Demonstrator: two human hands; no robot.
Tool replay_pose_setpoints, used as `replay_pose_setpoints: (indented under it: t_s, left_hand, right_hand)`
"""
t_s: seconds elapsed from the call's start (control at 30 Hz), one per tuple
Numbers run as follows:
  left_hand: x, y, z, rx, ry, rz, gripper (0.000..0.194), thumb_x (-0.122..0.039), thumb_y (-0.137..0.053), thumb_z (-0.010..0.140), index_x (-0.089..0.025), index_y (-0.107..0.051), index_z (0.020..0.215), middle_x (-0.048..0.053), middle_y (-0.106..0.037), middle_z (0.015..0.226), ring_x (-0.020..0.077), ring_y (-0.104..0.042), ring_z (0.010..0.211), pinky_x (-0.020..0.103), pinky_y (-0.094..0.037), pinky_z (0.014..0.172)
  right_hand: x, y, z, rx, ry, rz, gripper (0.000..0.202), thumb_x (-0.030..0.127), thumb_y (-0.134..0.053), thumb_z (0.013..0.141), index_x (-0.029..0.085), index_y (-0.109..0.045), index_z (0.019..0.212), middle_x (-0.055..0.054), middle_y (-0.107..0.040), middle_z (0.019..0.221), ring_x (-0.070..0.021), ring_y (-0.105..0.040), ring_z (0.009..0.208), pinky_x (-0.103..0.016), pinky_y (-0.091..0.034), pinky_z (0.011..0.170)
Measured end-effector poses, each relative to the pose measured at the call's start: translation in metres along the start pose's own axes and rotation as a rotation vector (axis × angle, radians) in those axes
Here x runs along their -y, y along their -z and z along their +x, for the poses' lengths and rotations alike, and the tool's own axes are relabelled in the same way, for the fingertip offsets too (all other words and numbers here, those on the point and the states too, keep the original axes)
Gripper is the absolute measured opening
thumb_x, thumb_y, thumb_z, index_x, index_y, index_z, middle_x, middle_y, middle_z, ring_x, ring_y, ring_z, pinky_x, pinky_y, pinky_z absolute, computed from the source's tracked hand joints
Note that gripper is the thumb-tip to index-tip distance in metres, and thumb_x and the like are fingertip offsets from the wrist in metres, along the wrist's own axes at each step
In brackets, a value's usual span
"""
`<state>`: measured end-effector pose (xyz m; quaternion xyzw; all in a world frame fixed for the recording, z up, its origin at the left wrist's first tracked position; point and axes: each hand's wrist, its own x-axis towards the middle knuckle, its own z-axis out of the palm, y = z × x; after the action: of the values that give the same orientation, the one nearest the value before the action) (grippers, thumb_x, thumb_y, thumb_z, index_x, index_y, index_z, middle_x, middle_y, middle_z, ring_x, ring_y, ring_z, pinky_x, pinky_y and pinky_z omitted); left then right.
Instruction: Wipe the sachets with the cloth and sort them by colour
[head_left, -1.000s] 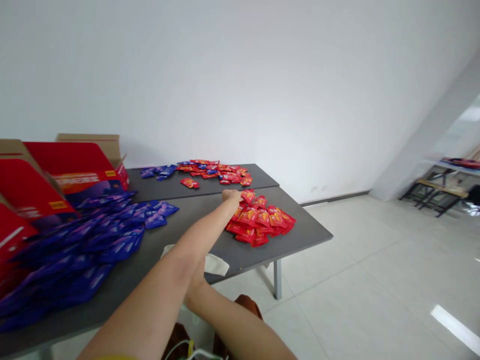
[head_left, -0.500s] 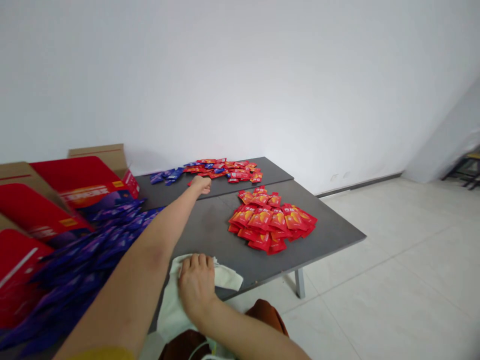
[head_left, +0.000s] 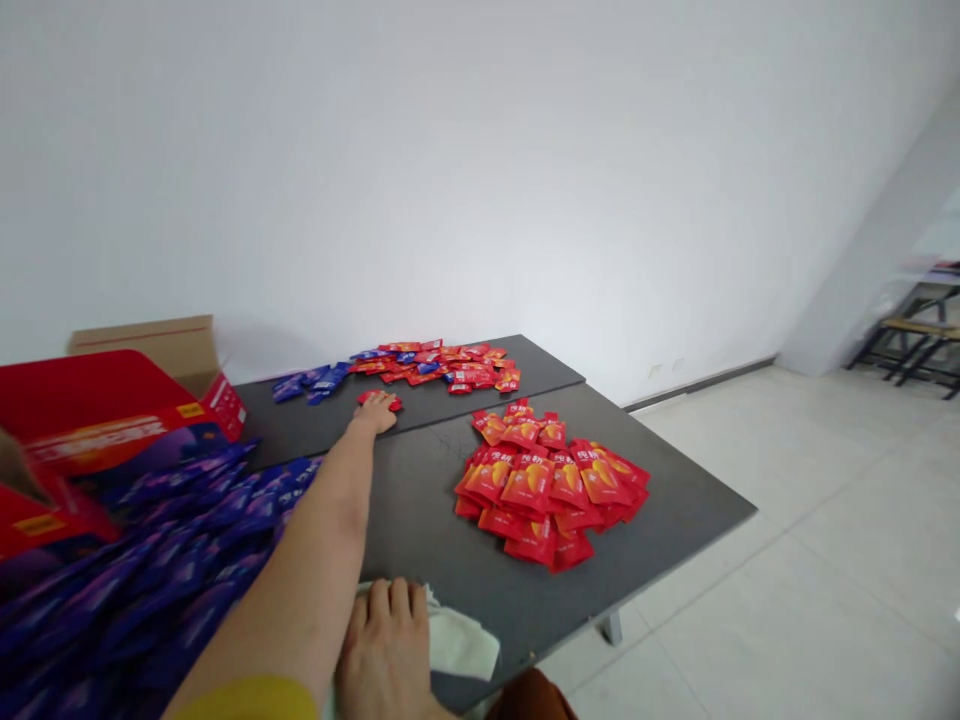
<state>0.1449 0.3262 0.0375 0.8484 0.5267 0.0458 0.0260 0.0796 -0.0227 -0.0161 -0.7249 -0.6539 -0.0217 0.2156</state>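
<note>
My left hand (head_left: pixel 379 411) reaches far across the dark table (head_left: pixel 420 480), its fingers spread over a small red packet (head_left: pixel 395 403) that shows at their edges. At the near edge my right hand (head_left: pixel 386 640) lies on a folded white cloth (head_left: pixel 463 643), fingers stretched over it. Right of my left arm is a stacked pile of red packets (head_left: pixel 551 485) with orange fruit pictures. Beyond my left hand lies a loose heap of red packets (head_left: pixel 474 372), mixed with some blue ones. A few blue packets (head_left: pixel 315 382) lie left of it.
Red open cartons (head_left: pixel 105 410) stand at the left, behind a large pile of dark blue packets (head_left: pixel 187 550) partly hidden by my left arm. A white wall (head_left: pixel 480 200) runs behind the table. Stools (head_left: pixel 911 340) stand far right on the tiled floor (head_left: pixel 787 500).
My left hand has gone from a closed fist above the table to lying with fingers spread on the single red packet. My right hand stays on the cloth. The view has shifted slightly.
</note>
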Motion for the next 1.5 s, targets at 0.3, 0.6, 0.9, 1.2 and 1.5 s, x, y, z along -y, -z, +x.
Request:
replay_pose_setpoints:
  t_s: [0.3,0.6,0.9,1.2,1.5]
  left_hand:
    - [-0.025,0.004,-0.068,0.011,0.077,0.102,0.06,-0.056,-0.044,0.086,-0.009,-0.065,0.117,0.026,-0.061,0.12,0.0354,-0.055,0.116,0.046,-0.036,0.098]
    - [-0.077,-0.005,-0.201,0.029,0.032,0.076,0.059,-0.055,-0.039,0.089,-0.008,-0.071,0.104,0.026,-0.067,0.107,0.0333,-0.061,0.108,0.041,-0.043,0.092]
    - [-0.049,-0.008,-0.306,-0.023,0.103,0.036,0.037,-0.025,-0.042,0.088,-0.009,-0.063,0.115,0.023,-0.068,0.102,0.0314,-0.066,0.098,0.038,-0.049,0.08]
    - [-0.046,0.007,-0.391,-0.357,0.193,-0.068,0.05,-0.033,-0.035,0.092,-0.011,-0.046,0.135,0.023,-0.055,0.124,0.032,-0.057,0.11,0.04,-0.044,0.09]
    - [-0.07,-0.015,-0.426,-0.134,0.013,-0.092,0.042,-0.034,-0.047,0.087,-0.027,-0.062,0.125,0.017,-0.061,0.127,0.0447,-0.024,0.137,0.069,-0.014,0.103]
  right_hand:
    - [-0.001,0.018,-0.005,0.015,-0.037,-0.004,0.015,0.014,-0.052,0.088,0.016,-0.065,0.095,-0.01,-0.063,0.091,-0.0267,-0.057,0.087,-0.045,-0.046,0.079]
    - [-0.006,0.044,-0.032,-0.137,-0.215,-0.041,0.041,0.045,-0.049,0.087,0.01,-0.055,0.108,-0.023,-0.053,0.116,-0.0366,-0.046,0.106,-0.057,-0.036,0.085]
    - [-0.008,0.064,-0.073,-0.002,-0.374,-0.079,0.025,0.03,-0.053,0.088,0.014,-0.05,0.108,-0.018,-0.06,0.101,-0.0294,-0.058,0.095,-0.039,-0.046,0.072]
    - [-0.039,0.15,-0.059,-0.105,-0.337,0.004,0.052,0.039,-0.059,0.087,0.007,-0.037,0.122,-0.017,-0.065,0.099,-0.0279,-0.065,0.092,-0.033,-0.047,0.074]
    - [-0.051,0.092,-0.027,-0.244,0.09,0.043,0.052,0.038,-0.051,0.092,0.004,-0.038,0.129,-0.023,-0.04,0.13,-0.0275,-0.033,0.129,-0.038,-0.035,0.102]
